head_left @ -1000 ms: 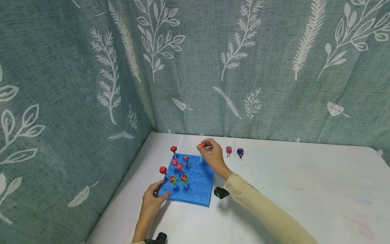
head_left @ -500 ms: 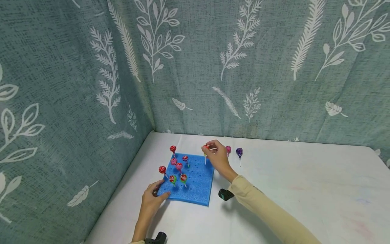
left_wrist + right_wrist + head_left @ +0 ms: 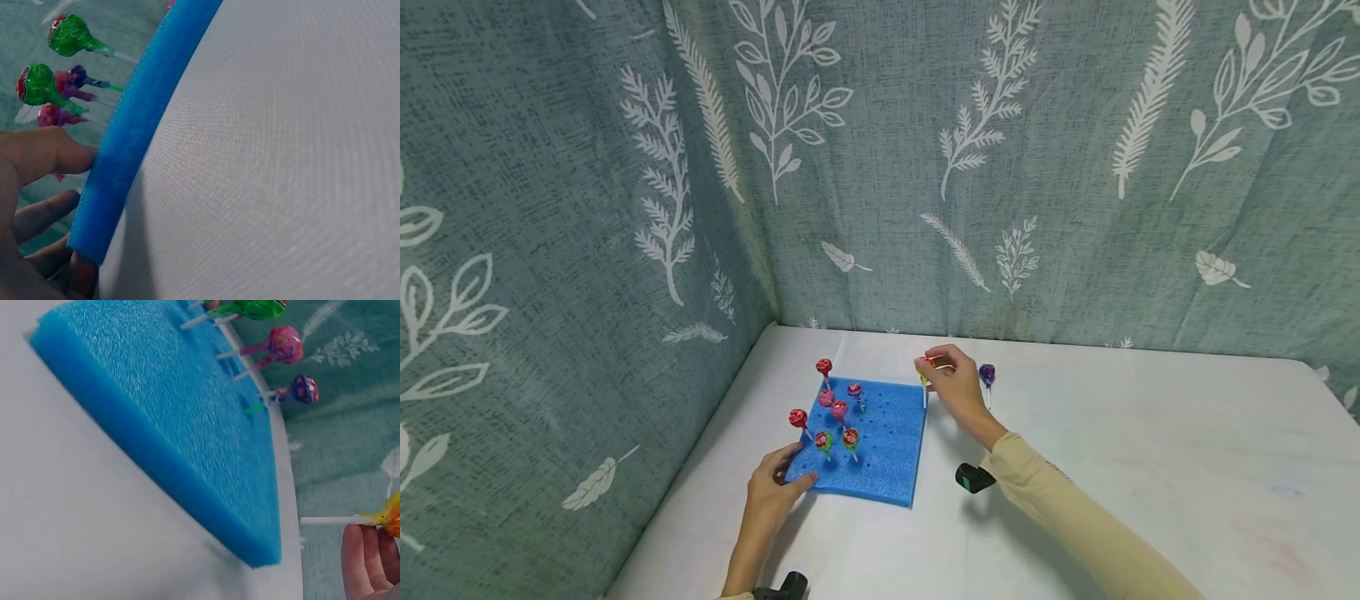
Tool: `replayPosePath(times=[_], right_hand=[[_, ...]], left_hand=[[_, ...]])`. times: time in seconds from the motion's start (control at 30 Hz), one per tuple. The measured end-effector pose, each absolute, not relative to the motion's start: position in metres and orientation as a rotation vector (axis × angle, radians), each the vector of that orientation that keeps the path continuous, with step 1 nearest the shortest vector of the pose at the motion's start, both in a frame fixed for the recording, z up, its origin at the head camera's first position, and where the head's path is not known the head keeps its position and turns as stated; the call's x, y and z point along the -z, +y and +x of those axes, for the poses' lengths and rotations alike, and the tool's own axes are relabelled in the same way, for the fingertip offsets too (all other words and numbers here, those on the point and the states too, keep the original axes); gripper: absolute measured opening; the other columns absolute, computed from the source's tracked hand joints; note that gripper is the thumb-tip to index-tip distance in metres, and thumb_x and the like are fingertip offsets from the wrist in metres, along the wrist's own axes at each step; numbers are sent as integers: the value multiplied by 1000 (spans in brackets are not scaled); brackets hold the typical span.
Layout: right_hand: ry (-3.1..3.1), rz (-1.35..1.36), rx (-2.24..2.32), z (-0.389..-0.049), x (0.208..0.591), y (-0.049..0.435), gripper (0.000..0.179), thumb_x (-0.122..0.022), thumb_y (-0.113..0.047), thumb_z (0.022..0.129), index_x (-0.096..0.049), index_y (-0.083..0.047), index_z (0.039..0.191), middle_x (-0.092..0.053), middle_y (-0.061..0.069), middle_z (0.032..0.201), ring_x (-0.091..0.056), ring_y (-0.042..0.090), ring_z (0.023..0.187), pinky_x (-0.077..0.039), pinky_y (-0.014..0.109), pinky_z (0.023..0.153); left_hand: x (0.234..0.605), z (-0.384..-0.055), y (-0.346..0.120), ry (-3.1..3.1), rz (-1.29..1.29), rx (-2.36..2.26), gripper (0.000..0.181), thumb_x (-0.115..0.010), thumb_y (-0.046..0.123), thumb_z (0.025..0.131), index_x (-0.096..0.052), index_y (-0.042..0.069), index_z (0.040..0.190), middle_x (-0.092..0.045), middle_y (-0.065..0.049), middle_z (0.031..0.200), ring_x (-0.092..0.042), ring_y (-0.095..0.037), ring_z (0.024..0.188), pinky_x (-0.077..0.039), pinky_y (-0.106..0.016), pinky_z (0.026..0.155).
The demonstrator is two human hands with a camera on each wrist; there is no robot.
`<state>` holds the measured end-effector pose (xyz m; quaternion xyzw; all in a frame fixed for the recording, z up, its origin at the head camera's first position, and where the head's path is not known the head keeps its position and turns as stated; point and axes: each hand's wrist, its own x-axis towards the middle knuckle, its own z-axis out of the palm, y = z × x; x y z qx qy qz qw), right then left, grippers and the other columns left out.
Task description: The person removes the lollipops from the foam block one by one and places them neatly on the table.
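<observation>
Your right hand (image 3: pixel 957 385) sits just past the far right corner of the blue foam block (image 3: pixel 880 450), fingers and thumb pinching a red lollipop (image 3: pixel 927 363) near its head, with the white stick hanging down toward that corner. In the right wrist view the stick (image 3: pixel 331 520) lies off the block's edge, apart from the foam. A purple lollipop (image 3: pixel 987 377) lies on the white table (image 3: pixel 1150 467) just beside the back of your right hand.

Your left hand (image 3: pixel 772 492) grips the near left corner of the block, thumb on top and fingers curled along the side wall; the left wrist view shows the thumb (image 3: pixel 50 153) pressed against the foam's edge.

7 lollipops (image 3: pixel 838 410) stand in the block, bunched over its left half. The right half is bare foam dotted with rows of small holes. To the right of the block the table runs wide and bare; to the left and behind, the curtain (image 3: pixel 625 208) closes in near the block, meeting in a corner.

The foam is soft, square, thick and finely pored, with straight cut sides. The table cover is a smooth woven cloth. The curtain is a coarse teal weave printed with white leaves. The lollipop heads are round and wrapped in shiny crinkled foil, on thin white or green sticks.
</observation>
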<state>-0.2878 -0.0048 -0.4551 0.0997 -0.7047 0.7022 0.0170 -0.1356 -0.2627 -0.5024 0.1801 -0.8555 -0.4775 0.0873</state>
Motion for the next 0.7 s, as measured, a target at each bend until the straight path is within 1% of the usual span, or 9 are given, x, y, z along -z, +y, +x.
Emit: replayPosePath(times=[0.1,0.27,0.47,0.63,0.7], right_hand=[[-2189,283,-2208,-290,454,3,27,-69,-13,86,-60,2,106,-62,17,95,-63,36,84,-57,38,68],[-2193,270,-2228,-291,451,14,28,-68,-11,86,-60,5,108,-62,23,98,-62,39,87,-57,38,67],[-2223,245,-2157,-291,448,26,29,-69,-17,87,-61,1,108,-62,16,96,-64,27,83,-57,32,66],[-2225,224,-2141,-291,446,37,30,-69,-20,87,-61,0,108,-62,16,96,-64,27,79,-57,31,65],[-2229,201,-2139,-291,446,40,30,-69,-20,87,-61,0,108,-62,16,96,-65,29,79,-57,32,65]], left_hand=[[503,-136,-263,-2550,525,1429,54,-74,11,78,-56,4,129,-52,-17,126,-50,-33,112,-44,-48,95],[502,-135,-263,-2556,534,1440,54,-73,11,78,-56,4,129,-51,-17,127,-49,-34,114,-43,-49,96],[502,-135,-262,-2561,552,1430,55,-74,12,78,-55,5,129,-51,-17,127,-50,-34,112,-44,-48,95],[503,-135,-263,-2558,542,1438,55,-74,12,78,-55,5,129,-51,-17,127,-49,-33,113,-43,-48,95],[503,-135,-263,-2555,541,1447,55,-74,12,78,-55,5,130,-50,-17,128,-49,-34,114,-43,-49,96]])
